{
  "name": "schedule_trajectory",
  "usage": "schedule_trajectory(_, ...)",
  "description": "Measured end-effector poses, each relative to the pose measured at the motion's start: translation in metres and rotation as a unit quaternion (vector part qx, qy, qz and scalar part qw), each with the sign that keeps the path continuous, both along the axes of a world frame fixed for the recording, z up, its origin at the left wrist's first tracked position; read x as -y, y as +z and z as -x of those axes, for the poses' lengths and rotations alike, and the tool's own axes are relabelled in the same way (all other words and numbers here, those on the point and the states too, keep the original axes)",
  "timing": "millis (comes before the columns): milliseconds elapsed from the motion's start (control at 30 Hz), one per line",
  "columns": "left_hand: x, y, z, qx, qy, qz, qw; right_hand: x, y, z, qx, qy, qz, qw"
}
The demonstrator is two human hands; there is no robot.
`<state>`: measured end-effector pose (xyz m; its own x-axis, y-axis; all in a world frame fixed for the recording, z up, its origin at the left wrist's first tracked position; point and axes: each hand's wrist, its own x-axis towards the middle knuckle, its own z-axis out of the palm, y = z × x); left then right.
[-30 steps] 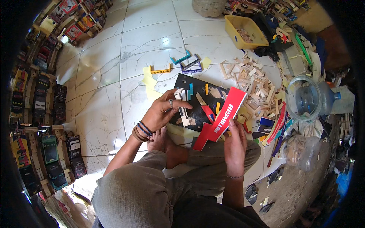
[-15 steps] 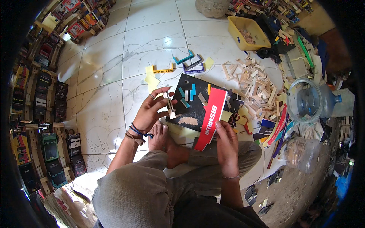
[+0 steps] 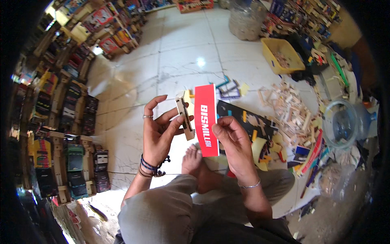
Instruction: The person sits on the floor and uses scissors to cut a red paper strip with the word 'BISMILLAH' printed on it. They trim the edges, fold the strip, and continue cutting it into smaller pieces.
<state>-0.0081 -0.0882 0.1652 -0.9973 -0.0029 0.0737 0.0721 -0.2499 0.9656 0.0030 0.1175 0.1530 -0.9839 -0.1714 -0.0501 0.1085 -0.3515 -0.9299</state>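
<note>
Holds a wooden piece in the left hand and a red strip in the right, above the floor.
Pinches the pale, dark-marked wooden piece between thumb and fingers of the left hand, with index finger raised clear. Grips the red strip, white lettering facing up toward the head, by its right edge between thumb and fingers of the right hand. Keeps the strip just beside the wood, with a narrow gap showing between. Has a black board lying on the tiled floor beyond the right hand, near a heap of small wooden blocks, with a yellow tub farther off and a bare foot below.
</note>
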Motion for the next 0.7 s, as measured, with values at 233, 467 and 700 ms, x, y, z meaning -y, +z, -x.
schedule_trajectory(233,0.031,0.088,-0.025,-0.161,0.056,0.096,0.981,0.050,0.078,0.032,-0.180,0.147,0.152,0.961)
schedule_trajectory(467,0.039,0.124,-0.034,-0.261,0.103,0.109,0.954,0.076,0.125,0.040,-0.273,0.139,0.101,0.946)
schedule_trajectory(700,0.037,0.130,-0.034,-0.326,0.100,0.115,0.933,0.080,0.135,0.032,-0.273,0.100,0.115,0.950)
